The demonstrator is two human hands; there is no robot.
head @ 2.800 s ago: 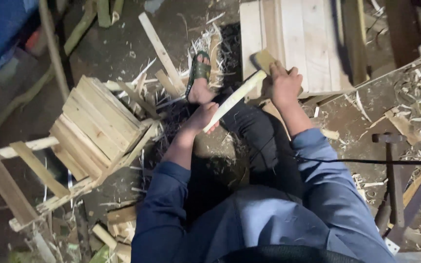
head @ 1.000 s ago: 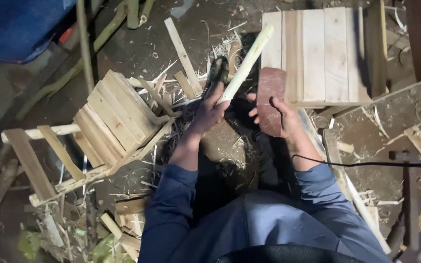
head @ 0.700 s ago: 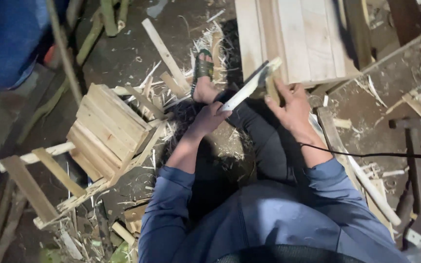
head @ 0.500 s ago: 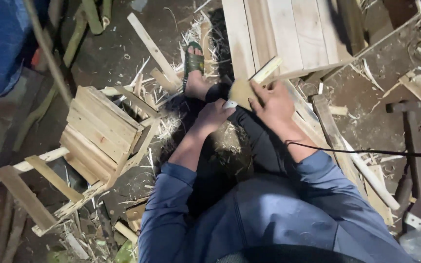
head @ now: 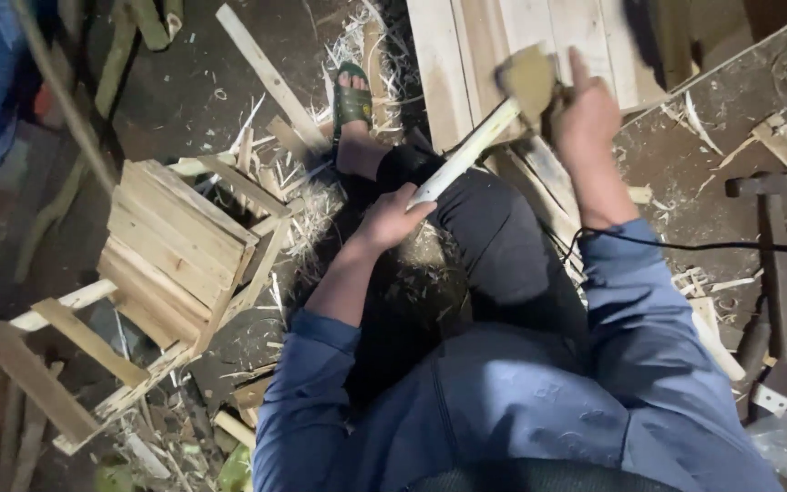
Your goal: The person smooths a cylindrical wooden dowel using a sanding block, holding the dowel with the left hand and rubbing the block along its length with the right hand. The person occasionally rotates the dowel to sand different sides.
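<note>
My left hand point(head: 392, 217) grips the near end of a pale, peeled wooden stick point(head: 465, 153) that slants up to the right over my dark-trousered knee. At the stick's far end my right hand point(head: 585, 114) presses a folded sheet of sandpaper point(head: 528, 77) around it. My foot in a green sandal point(head: 352, 102) rests on the ground just left of the stick, among wood shavings.
A small wooden chair point(head: 166, 246) lies tipped on its side at the left. A slatted wooden stool top point(head: 512, 36) stands ahead. A hammer point(head: 771, 237) lies at the right, and a black cable point(head: 712, 246) crosses my right forearm. Offcuts and shavings litter the dirt floor.
My right hand has slid the sandpaper from near my left hand up to the far end of the stick. Earlier it held the sheet apart from the stick.
</note>
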